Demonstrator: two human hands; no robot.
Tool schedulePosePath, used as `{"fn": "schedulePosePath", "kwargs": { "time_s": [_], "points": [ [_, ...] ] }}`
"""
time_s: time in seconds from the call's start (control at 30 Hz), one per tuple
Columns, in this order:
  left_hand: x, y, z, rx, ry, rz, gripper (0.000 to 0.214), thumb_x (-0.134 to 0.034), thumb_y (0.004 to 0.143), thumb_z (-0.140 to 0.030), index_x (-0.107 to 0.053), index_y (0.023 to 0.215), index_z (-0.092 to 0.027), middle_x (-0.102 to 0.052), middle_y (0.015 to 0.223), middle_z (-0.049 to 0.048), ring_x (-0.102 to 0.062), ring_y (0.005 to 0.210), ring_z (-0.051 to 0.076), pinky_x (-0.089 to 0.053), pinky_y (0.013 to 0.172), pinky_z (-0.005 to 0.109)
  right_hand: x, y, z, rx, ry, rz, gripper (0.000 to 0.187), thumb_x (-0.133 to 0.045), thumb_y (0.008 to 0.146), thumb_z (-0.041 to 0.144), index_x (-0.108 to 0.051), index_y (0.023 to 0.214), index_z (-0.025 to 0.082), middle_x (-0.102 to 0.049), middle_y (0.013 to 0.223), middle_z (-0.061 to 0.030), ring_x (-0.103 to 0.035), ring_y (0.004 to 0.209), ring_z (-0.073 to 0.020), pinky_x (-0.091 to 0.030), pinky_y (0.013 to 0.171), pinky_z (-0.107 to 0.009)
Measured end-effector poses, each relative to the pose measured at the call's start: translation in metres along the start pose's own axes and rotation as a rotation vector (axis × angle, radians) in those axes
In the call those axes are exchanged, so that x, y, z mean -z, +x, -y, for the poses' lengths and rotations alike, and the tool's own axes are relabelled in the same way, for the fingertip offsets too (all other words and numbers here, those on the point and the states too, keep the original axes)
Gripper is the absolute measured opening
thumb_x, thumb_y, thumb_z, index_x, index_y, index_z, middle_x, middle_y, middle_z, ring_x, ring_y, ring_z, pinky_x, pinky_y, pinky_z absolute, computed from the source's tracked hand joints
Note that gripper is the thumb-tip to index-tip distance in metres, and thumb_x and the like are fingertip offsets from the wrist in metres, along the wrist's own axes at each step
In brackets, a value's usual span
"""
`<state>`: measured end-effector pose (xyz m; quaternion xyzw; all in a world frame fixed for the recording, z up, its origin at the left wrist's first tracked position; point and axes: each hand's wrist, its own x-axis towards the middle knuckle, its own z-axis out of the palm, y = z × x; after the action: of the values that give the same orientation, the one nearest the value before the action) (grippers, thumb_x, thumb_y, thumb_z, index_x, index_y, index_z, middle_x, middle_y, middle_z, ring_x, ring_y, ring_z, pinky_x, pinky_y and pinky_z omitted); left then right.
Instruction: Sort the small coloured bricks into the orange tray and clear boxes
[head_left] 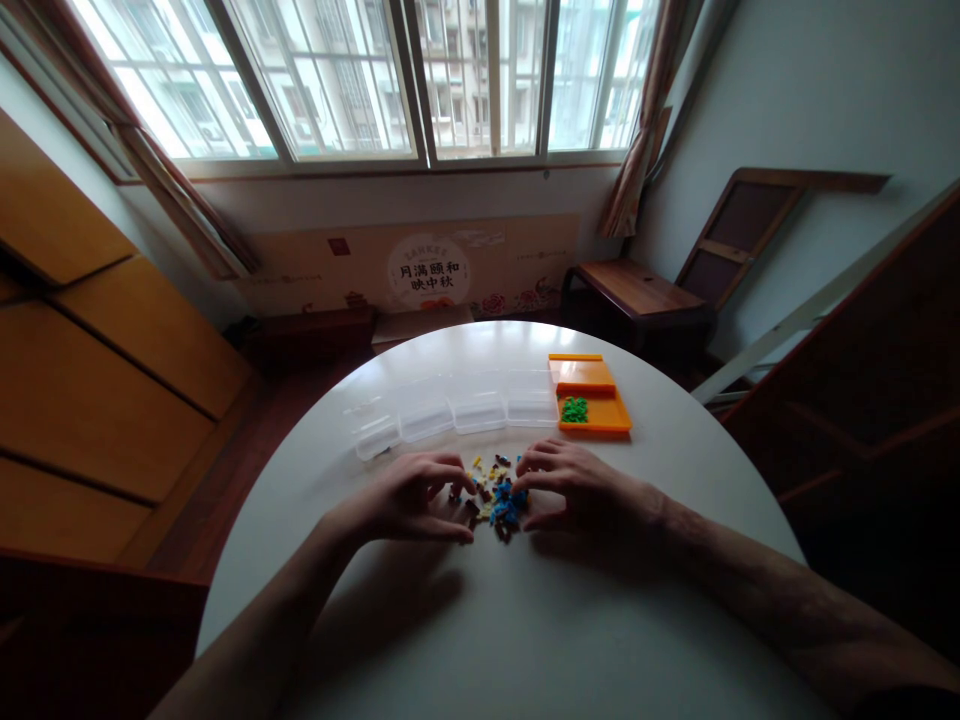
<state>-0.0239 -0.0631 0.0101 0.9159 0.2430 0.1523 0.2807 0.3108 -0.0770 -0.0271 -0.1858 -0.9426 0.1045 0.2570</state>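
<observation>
Left hand (pixel 412 497) and right hand (pixel 576 483) flank a pile of tiny blue, yellow and brown plastic pieces (pixel 507 507) — thumbs parted from fingers, nothing visibly gripped. Picking through it seems the step; next calls for a fingertip pinch. Clear plastic boxes (pixel 480 412) stand at eleven o'clock, an orange plastic tray (pixel 609 410) between one and two.

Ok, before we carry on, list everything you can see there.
table: one, white, centre
orange box: one, orange, table's far right, lid open
green pieces: many, green, inside orange box
clear boxes: four, transparent, left of orange box
small pieces: many; blue, yellow, brown; mid-table
window: one, pale panes, top
curtains: two, brownish, beside window
banner: one, beige, below window
cabinet: one, orange-brown, left
wooden furniture: count unclear, brown, right
left hand: one, bare, left of small pieces
right hand: one, bare, right of small pieces
</observation>
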Motion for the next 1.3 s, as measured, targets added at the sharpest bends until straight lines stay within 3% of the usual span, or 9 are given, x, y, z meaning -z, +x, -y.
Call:
{"fn": "schedulePosePath", "kwargs": {
  "time_s": [0.1,0.4,0.57,0.8,1.3],
  "points": [
    [-0.003,0.000,0.001,0.003,0.028,0.008,0.046,-0.094,0.084,-0.054,-0.082,0.118,-0.026,-0.074,0.103,0.0049,-0.065,0.082,0.016,-0.050,0.072,0.025,-0.003,-0.001,-0.003,0.005,-0.001,0.004,0.033,-0.080,0.100,0.049,-0.075,0.121,0.024,-0.077,0.118,-0.0085,-0.068,0.103,-0.0220,-0.056,0.093,-0.038],
    [-0.011,0.003,0.008,-0.009,0.069,-0.031,0.022,-0.084,0.095,-0.044,-0.084,0.107,-0.026,-0.078,0.101,0.0043,-0.069,0.079,0.014,-0.051,0.071,0.024,-0.001,0.003,0.001,0.036,-0.005,-0.040,0.012,-0.069,0.108,0.028,-0.074,0.118,0.024,-0.078,0.113,-0.0066,-0.068,0.101,-0.0202,-0.055,0.092,-0.036],
    [-0.012,0.003,0.009,-0.022,0.069,-0.038,0.021,-0.082,0.098,-0.044,-0.084,0.108,-0.026,-0.078,0.101,0.0049,-0.069,0.078,0.014,-0.050,0.069,0.024,0.001,0.004,0.002,0.038,-0.003,-0.036,0.011,-0.067,0.109,0.028,-0.074,0.116,0.023,-0.079,0.111,-0.0077,-0.068,0.100,-0.0206,-0.055,0.092,-0.036],
    [-0.013,0.005,0.007,-0.037,0.058,-0.050,0.017,-0.082,0.099,-0.040,-0.085,0.107,-0.026,-0.080,0.102,0.0059,-0.075,0.085,0.016,-0.054,0.078,0.025,0.001,0.005,0.002,0.053,-0.019,-0.026,0.009,-0.066,0.109,0.028,-0.073,0.113,0.023,-0.079,0.110,-0.0079,-0.068,0.099,-0.0205,-0.056,0.093,-0.035],
    [-0.015,0.006,0.008,-0.068,0.087,-0.091,0.011,-0.078,0.101,-0.033,-0.085,0.106,-0.026,-0.080,0.099,0.0059,-0.071,0.076,0.014,-0.053,0.071,0.024,0.001,0.006,0.002,0.065,-0.022,-0.032,0.008,-0.064,0.109,0.025,-0.071,0.111,0.023,-0.080,0.110,-0.0072,-0.069,0.098,-0.0200,-0.057,0.092,-0.035]
  ]
}}
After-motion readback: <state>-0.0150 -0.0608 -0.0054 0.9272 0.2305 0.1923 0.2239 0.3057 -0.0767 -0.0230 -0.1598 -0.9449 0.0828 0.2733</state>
